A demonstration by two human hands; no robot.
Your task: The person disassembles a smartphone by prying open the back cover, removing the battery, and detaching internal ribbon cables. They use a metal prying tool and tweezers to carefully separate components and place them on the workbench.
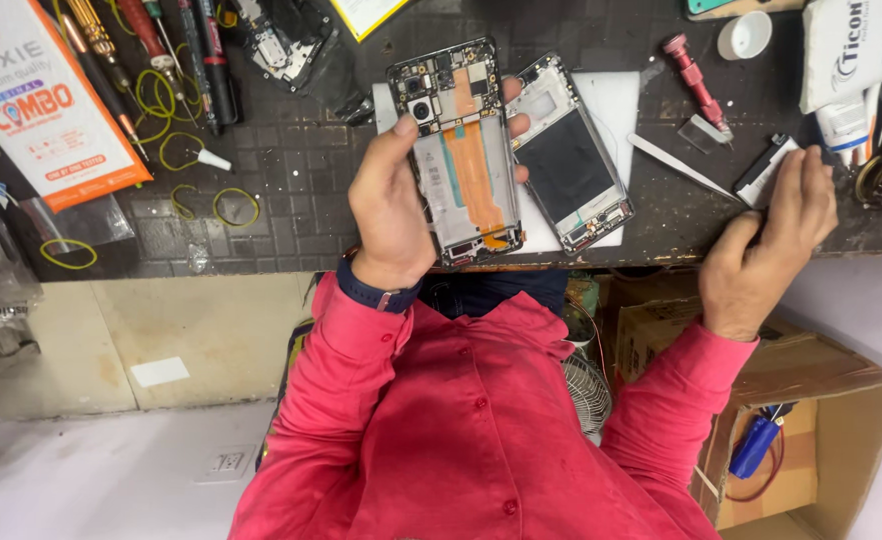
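Note:
My left hand (391, 205) holds an opened phone (461, 150) upright above the bench edge. The phone's back is off, so its circuit board, camera and an orange flex cable show. A second phone frame (573, 155) with a dark panel lies just right of it on a white pad (616, 100). My right hand (766, 245) is at the bench's right end. Its fingers curl over a flat black part with a white edge (766, 168), and the thumb is under it. How firm the grip is stays partly hidden.
The dark mat bench (291, 170) carries metal tweezers (681, 165), a red screwdriver (694, 80), a white cap (744, 35), several screwdrivers (161, 50), yellow rubber bands (234, 207) and an orange-white package (36, 100). Below it sit an open cardboard box (821, 420) and a small fan (586, 390).

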